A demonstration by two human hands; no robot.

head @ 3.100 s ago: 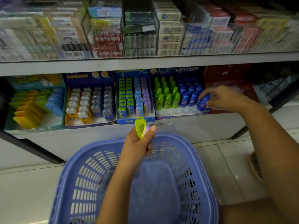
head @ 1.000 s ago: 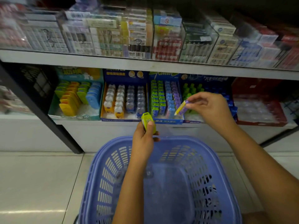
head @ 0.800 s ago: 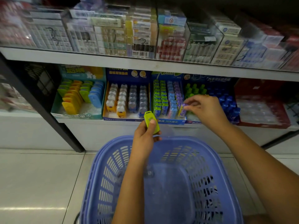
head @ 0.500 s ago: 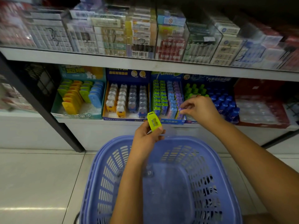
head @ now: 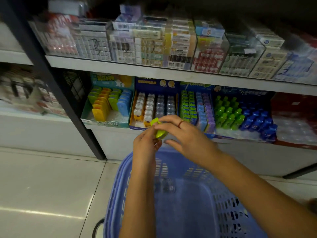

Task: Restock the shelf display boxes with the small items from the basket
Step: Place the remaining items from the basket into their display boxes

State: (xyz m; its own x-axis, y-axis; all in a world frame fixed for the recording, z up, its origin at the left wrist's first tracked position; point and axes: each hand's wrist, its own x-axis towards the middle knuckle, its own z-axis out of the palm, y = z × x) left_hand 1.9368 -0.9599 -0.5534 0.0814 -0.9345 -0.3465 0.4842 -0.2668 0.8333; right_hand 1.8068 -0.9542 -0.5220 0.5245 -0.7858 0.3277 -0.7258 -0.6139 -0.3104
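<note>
Currently both hands meet just above the far rim of the blue basket (head: pixel 115 201), in front of the lower shelf (head: pixel 118 143). The green item (head: pixel 160 133) sits between them, tilted with its top end up and to the left. Left hand (head: pixel 145 145): grip closed, fingers curled round the item's lower end. Right hand (head: pixel 188 138): grip partly closed, forefinger over the item's upper part, thumb under it, other fingers relaxed, and a red ring (head: pixel 180 124) on one finger. In view the item overlaps the front of the blue-and-orange box (head: pixel 151 82), which holds rows of white and grey pieces; can't tell if it touches the box. Left of that is the teal box (head: pixel 106 124) with yellow, green and blue pieces. To the right is the green-header box (head: pixel 195 85) with columns of green, blue and purple packs. Next is the bottle box (head: pixel 240 91), green bottles on the left and blue on the right. The red box (head: pixel 291 103) is at far right, contents blurred. The upper shelf (head: pixel 103 66) carries clear cases of small packs, some with handwritten marks. A few small dark items (head: pixel 165 186) lie on the basket floor, too blurred to identify. A pale tiled floor (head: pixel 42 177) is left of the basket, and a black post (head: pixel 74 117) is left of the teal box.
</note>
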